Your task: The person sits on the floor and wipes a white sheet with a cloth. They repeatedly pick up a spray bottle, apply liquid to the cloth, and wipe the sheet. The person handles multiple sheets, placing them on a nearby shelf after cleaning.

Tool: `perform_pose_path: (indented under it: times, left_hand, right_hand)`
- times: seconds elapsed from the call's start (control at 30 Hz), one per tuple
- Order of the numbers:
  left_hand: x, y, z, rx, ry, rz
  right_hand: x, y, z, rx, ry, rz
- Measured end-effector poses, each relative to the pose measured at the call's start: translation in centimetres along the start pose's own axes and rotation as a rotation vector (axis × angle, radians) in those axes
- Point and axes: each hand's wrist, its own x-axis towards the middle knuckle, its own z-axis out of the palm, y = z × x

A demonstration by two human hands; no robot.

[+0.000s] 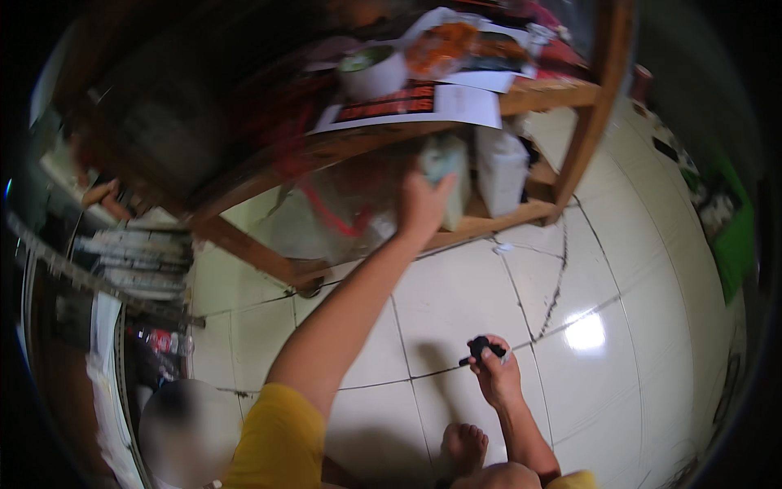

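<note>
My left hand (423, 198) reaches out to the lower shelf of a wooden rack. Its fingers close around the upper part of a pale plastic jug (458, 200), where something light teal shows; blur hides the exact grip. A second white plastic jug (500, 173) stands just right of it. Lower down, over the floor, my right hand (497, 376) grips a small black object (482, 349) with a short stick-like part jutting left. What kind of thing it is I cannot make out.
On the wooden rack's (521, 99) upper shelf are printed sheets (466, 104), a white cup (373, 75) and an orange packet (441, 47). Clear plastic bags (314, 228) fill the lower shelf. A green bag (729, 244) stands far right. My bare foot (466, 447) rests on the tiles.
</note>
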Motion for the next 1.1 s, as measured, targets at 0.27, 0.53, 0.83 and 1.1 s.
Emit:
perform_pose_path:
  times: [0.27, 0.53, 0.83, 1.1]
  left_hand:
    - [0.2, -4.8, 4.4, 0.148, 0.091, 0.066]
    - [-10.8, -2.7, -12.3, 0.233, -0.356, 0.282]
    - [-27.2, -7.9, -51.9, 0.863, -0.178, -0.044]
    - [-28.0, -7.8, -76.2, 1.205, 0.370, -0.126]
  right_hand:
    - [-1.7, 4.2, 0.7, -0.149, -0.084, 0.108]
    - [-2.1, 4.8, 1.4, -0.416, -0.132, 0.188]
    - [-0.5, 10.2, 9.1, -0.755, -0.563, 0.331]
    - [1.4, 12.5, 19.8, -1.003, -0.619, 0.248]
